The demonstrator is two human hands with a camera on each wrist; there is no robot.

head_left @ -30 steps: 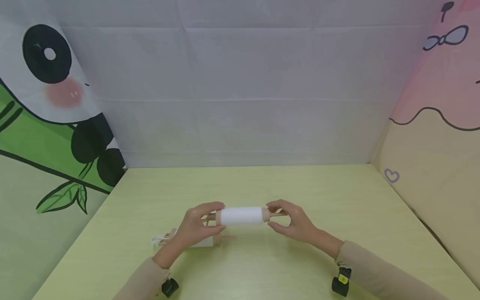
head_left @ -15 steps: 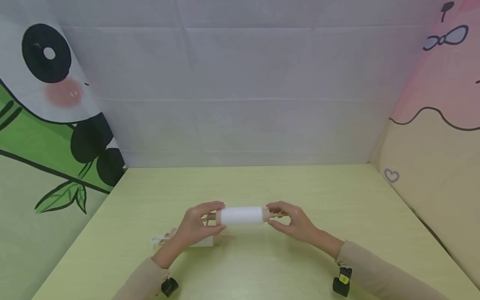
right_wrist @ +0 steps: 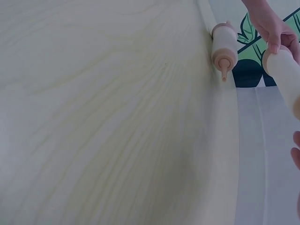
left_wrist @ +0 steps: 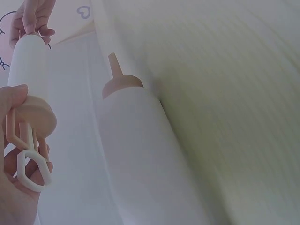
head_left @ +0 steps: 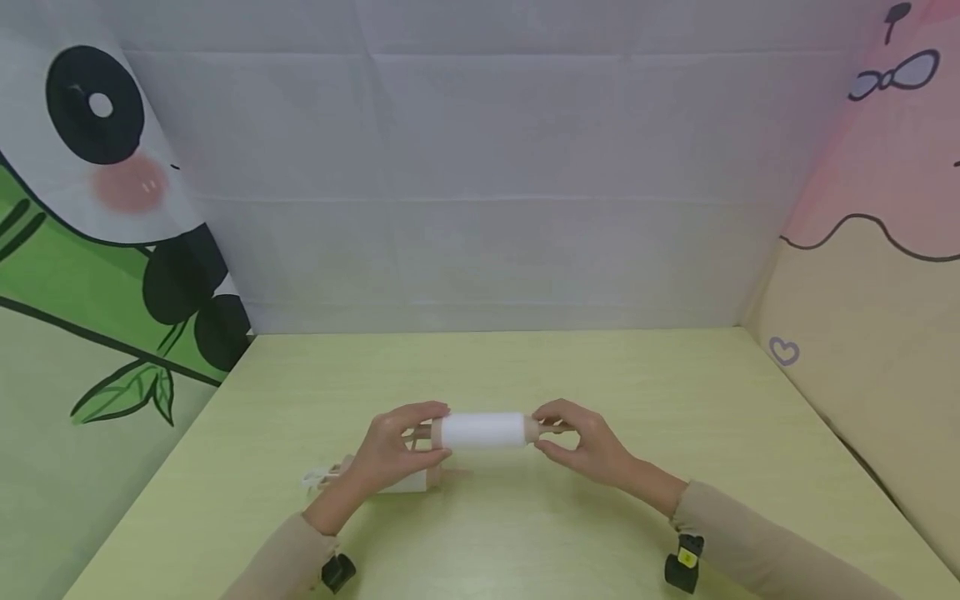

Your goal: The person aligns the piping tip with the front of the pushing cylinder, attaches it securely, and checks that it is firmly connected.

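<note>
A white syringe [head_left: 483,430] with beige end caps is held level above the table between both hands. My left hand [head_left: 390,446] grips its rear cap, thumb below and fingers above. In the left wrist view, beige finger loops and a white pull ring [left_wrist: 33,171] stick out behind that cap. Around the nozzle end, my right hand [head_left: 588,442] pinches the front cap between thumb and fingers. A second, similar syringe [left_wrist: 145,154] lies on the table under my left forearm, partly hidden in the head view, its nozzle toward the right.
The pale wood table [head_left: 630,375] runs back to a white cloth wall [head_left: 487,167]. Printed cloths with cartoon figures stand at the left [head_left: 82,275] and right [head_left: 862,308]. Small black cameras hang at both wrists.
</note>
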